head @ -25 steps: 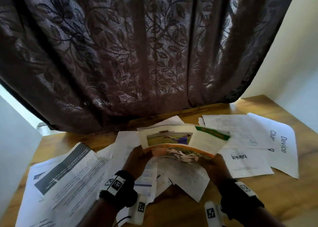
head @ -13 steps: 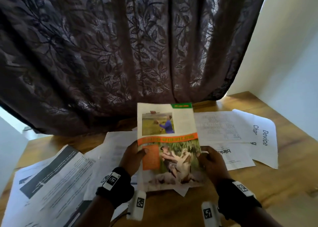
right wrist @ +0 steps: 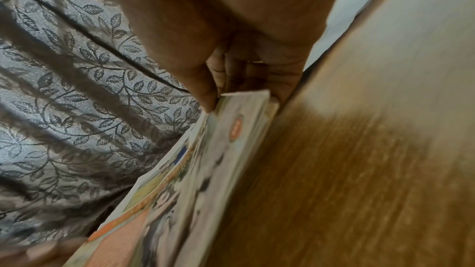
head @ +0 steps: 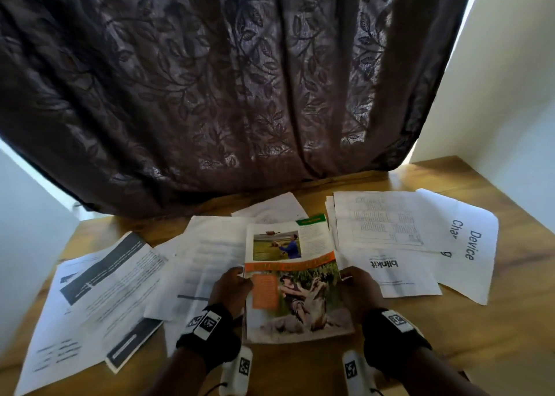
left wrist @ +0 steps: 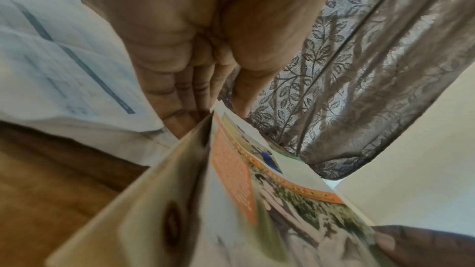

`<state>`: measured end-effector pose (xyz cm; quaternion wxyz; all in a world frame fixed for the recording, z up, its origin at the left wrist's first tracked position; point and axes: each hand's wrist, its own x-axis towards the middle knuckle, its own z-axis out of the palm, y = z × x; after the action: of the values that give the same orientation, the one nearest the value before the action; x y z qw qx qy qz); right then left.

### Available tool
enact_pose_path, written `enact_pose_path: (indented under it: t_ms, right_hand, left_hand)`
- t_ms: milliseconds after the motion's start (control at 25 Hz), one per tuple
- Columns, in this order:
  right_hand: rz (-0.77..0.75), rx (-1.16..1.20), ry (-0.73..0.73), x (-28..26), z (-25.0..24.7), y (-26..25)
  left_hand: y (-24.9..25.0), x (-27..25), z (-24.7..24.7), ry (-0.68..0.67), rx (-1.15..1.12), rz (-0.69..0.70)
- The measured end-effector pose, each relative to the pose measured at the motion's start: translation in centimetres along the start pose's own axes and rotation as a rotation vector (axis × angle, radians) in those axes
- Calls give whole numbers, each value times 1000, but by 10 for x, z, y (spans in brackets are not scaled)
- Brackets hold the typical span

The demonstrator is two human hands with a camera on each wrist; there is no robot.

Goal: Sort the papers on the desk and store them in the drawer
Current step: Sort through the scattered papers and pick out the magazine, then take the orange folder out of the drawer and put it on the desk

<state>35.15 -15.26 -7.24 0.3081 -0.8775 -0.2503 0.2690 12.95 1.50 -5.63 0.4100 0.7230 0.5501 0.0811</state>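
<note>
A: So, starting at the left, what lies on the tabletop?

B: Loose printed sheets, overlapping and fanned out; they look thin and floppy, so I'd judge they want gathering flat, not pinching at a corner.

A: And the left hand?

B: Its fingers and thumb are clamped on the left edge of the colour booklet, which is at the middle, above the near edge and tilted up.

A: The right hand?

B: Thumb over, fingers under the right edge, pinching it. Several pages thick, so probably stiffer than a single sheet, though the glossy cover might slip; holding both side edges seems sound.

A: Further right?

B: More white papers, one reading "Device". No drawer is in view.
</note>
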Motion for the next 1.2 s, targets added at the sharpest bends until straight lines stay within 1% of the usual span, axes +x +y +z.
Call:
enact_pose_path:
  t_ms: [120,200,320,400,480,560,640,720,840,960,1080,1200]
  right_hand:
    - [-2,-62,-19,-3,-4,4]
    - [-53,-132,-17,-9,-9,9]
    - [-92,-117,-18,-20,-13,14]
    - [-165,-143,-6,-27,-12,13]
    - [-269,-237,-5,-38,-9,7]
    - [-345,-311,-14,-54,-1,-2]
    - [-386,-319,-32,-73,14,-10]
    - [-411,-321,-45,-91,29,-19]
    - [-445,-401,-83,-119,56,-30]
    - [-476,-428,-97,-151,87,-41]
    - [-475,-466,-98,-187,124,-52]
    - [-452,-535,-94,-221,156,-56]
  left_hand:
    - [-1,-17,2,56,31,-21]
    - [-4,-29,2,101,17,-34]
    - [-10,-50,5,142,35,-42]
    - [-12,-66,8,160,69,-22]
    - [-15,-86,12,171,127,10]
    - [-21,-107,15,151,153,50]
    - [-32,-124,13,149,178,76]
    - [-44,-136,4,175,172,69]
    - [-70,-153,-11,208,168,77]
    - [-109,-166,-30,237,108,89]
    - [-156,-181,-51,199,102,90]
    - [-196,-197,-70,152,121,161]
